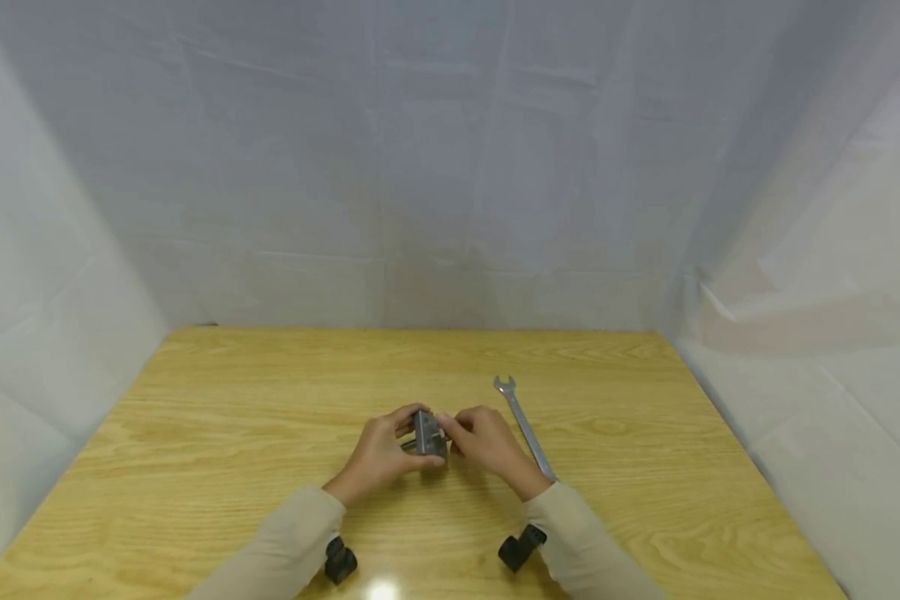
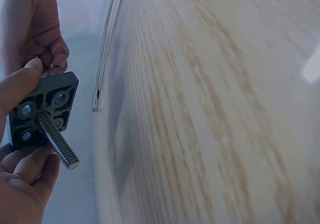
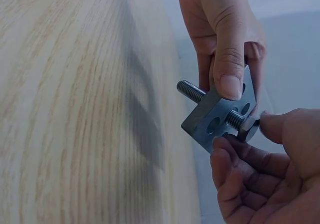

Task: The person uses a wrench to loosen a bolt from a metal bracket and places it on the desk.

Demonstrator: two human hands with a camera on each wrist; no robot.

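A square grey metal plate (image 1: 423,435) with several holes is held above the table by my left hand (image 1: 378,457), its thumb on one edge and its fingers on the opposite one. A hex bolt (image 3: 249,128) passes through the plate's middle. In the left wrist view its threaded shank (image 2: 59,141) sticks out from the ribbed side of the plate. On the other side, a short stretch of thread shows between plate and head. My right hand (image 1: 491,442) pinches the bolt head, thumb against it and fingers curled beneath.
An open-ended wrench (image 1: 526,427) lies on the wooden table (image 1: 270,383), just right of my right hand, its lower end near the wrist. White sheeting (image 1: 435,183) hangs behind the table and along both sides. A dark camera is strapped to each wrist.
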